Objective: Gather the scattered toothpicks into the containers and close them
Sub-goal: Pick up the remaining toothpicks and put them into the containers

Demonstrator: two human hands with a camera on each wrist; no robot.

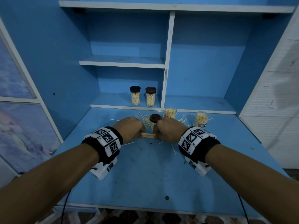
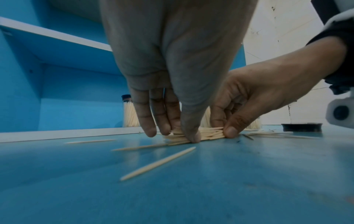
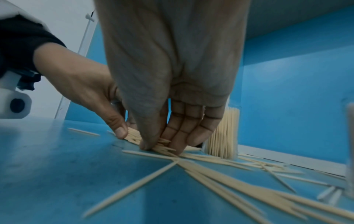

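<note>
A bundle of toothpicks [image 1: 148, 135] lies on the blue desk [image 1: 145, 175] between my two hands. My left hand [image 1: 140, 133] pinches its left end between thumb and fingers [image 2: 153, 131]. My right hand [image 1: 156, 135] pinches the right end, thumb [image 2: 231, 131] in front. Behind the hands stand two open clear containers [image 1: 170, 113] [image 1: 201, 118] full of toothpicks, and a dark lid [image 1: 155, 118]. Loose toothpicks [image 1: 182, 119] lie scattered around them and near my right wrist [image 3: 229, 181]. One loose toothpick [image 2: 157, 164] lies in front of my left hand.
Two closed, filled containers [image 1: 135, 95] [image 1: 150, 96] stand on the low shelf [image 1: 113, 101] at the back. A white upright divider [image 1: 166, 78] splits the shelving. Another dark lid [image 2: 301, 126] lies to the right on the desk.
</note>
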